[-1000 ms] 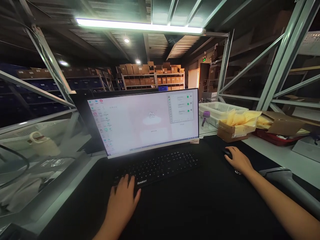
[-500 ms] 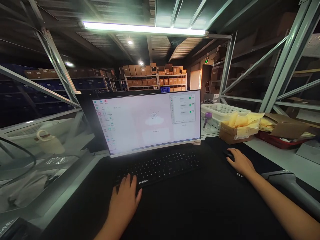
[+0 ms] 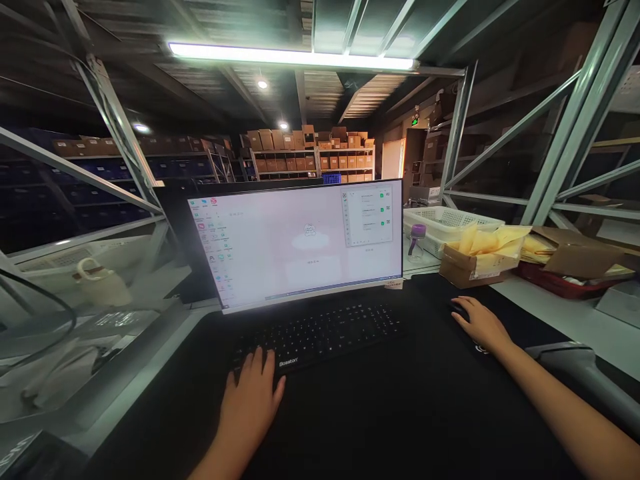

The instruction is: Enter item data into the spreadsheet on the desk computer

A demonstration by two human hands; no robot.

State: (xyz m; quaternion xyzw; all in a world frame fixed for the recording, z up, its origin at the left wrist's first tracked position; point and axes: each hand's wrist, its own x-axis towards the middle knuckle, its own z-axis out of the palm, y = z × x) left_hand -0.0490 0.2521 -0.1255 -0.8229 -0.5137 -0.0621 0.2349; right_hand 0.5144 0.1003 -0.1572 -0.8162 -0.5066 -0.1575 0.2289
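Observation:
My left hand (image 3: 253,397) lies at the lower left corner of a black keyboard (image 3: 320,339), fingers spread and fingertips on its edge keys. My right hand (image 3: 484,327) rests over a black computer mouse (image 3: 459,309), which is mostly hidden under the fingers. Both hands are on a large black desk mat (image 3: 380,413). Behind the keyboard stands a lit monitor (image 3: 265,250) showing desktop icons on the left and a small window at the upper right.
A grey handheld scanner (image 3: 565,357) lies beside my right forearm. Behind the mouse are a cardboard box (image 3: 463,267) of yellow envelopes, a white basket (image 3: 435,230) and a purple-lidded bottle (image 3: 417,240). At left stands a cream jug (image 3: 103,283). Metal posts frame the desk.
The view has shifted very slightly. Both hands keep their places on the keyboard and mouse, and the screen shows the same window.

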